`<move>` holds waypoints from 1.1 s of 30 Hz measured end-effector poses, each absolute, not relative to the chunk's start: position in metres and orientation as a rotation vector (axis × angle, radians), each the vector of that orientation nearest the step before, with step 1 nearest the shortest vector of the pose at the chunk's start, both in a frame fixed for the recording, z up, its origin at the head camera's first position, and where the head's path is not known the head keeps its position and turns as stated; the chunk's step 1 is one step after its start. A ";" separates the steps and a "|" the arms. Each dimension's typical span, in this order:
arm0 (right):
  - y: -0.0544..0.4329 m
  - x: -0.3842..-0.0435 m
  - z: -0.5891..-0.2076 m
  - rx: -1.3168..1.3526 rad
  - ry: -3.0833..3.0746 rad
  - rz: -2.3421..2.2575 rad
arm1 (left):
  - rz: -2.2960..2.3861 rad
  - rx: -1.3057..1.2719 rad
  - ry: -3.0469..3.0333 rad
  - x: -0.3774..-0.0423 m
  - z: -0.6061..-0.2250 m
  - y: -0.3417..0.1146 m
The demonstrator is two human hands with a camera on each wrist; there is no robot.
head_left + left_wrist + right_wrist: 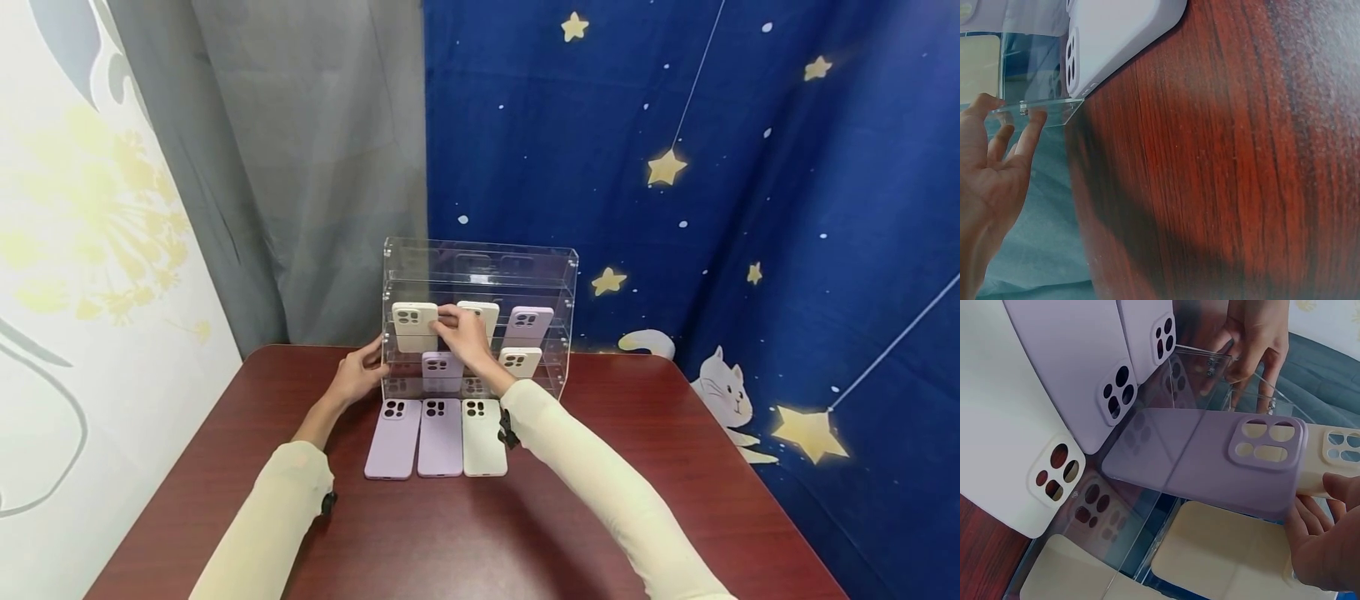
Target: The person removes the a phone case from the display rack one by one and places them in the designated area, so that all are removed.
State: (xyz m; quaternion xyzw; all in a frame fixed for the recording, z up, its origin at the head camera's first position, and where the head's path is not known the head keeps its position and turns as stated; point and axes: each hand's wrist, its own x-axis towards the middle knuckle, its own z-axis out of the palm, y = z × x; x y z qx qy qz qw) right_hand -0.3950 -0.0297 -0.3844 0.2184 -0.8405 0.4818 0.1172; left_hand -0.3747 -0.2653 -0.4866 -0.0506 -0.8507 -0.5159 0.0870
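Note:
A clear acrylic display stand (480, 262) stands at the table's back with phone cases on its tiers. My right hand (467, 337) pinches the right edge of a cream phone case (415, 317) at the left of the upper tier. In the right wrist view, the right thumb and fingers (1332, 531) are at that case, partly behind a purple case (1210, 459). My left hand (356, 375) touches the stand's left side. The left wrist view shows its spread fingers against the clear side panel (1054, 111).
A cream case (489, 312) and a purple case (528, 325) stand farther right on the upper tier. Below are a purple case (442, 368) and a cream case (521, 361). Two purple cases (393, 442) and a white case (484, 442) lie before the stand. Curtains (525, 150) hang behind.

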 end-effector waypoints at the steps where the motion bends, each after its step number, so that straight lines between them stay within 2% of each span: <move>1: -0.029 -0.395 -0.384 0.639 -2.460 1.415 | -1.533 -0.148 -2.537 -0.375 -0.487 -0.265; 33: -0.015 -0.374 -0.343 0.672 -2.332 1.340 | -1.584 -0.162 -2.545 -0.373 -0.487 -0.264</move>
